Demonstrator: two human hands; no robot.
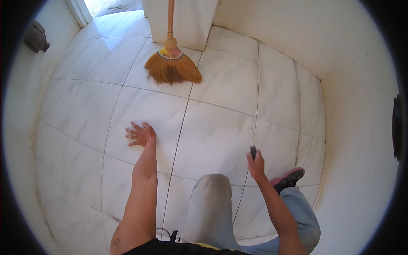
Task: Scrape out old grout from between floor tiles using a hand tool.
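My left hand [140, 134] rests with its fingers spread on the white marble-patterned floor tiles [146, 108], holding nothing. To the right, my right hand [256, 161] is closed around the black handle of a thin tool [253, 149]. The tool's narrow, light-coloured end points away from me over a dark grout line [256, 122]; it is blurred, so I cannot tell its exact kind. Ahead of both hands, a straw broom [173, 67] with a wooden handle stands upright against a pale pillar, its bristles on the floor.
Pale walls [350, 105] with dirty lower edges stand at both sides. A pillar [181, 25] and an open doorway [113, 6] are at the far side. A dark object [37, 36] is at the left wall, another [396, 127] at the right. My shoe [288, 180] is beside my right arm.
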